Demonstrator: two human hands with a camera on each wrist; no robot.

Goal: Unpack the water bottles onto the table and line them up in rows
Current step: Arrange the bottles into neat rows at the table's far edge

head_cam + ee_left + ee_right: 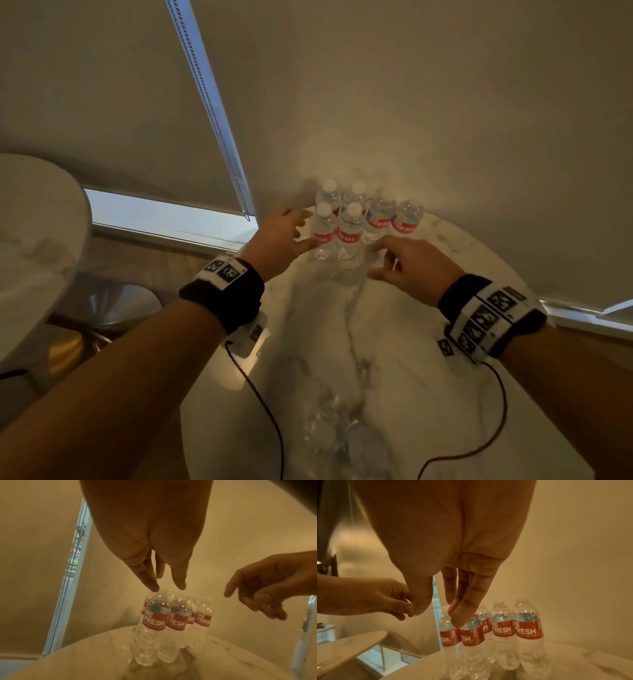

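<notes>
Several clear water bottles [349, 233] with red labels and white caps stand upright in a tight cluster at the far edge of the white marble table [428, 349]. My left hand [306, 228] is at the cluster's left side with fingers spread, its thumb against the front-left bottle [323, 236]. In the left wrist view the left hand's [168, 586] straight fingers point down at the bottle tops [155, 619]. My right hand [376, 260] hovers just in front of the cluster, fingers loosely curled and holding nothing. In the right wrist view the right hand [439, 615] hangs before the bottles [527, 628].
Crumpled clear plastic wrap [342, 442] lies near the table's front edge; its contents are too blurred to tell. A second round table [34, 240] stands to the left. A window blind with a bead chain [212, 113] hangs behind. Dark cables trail from both wristbands.
</notes>
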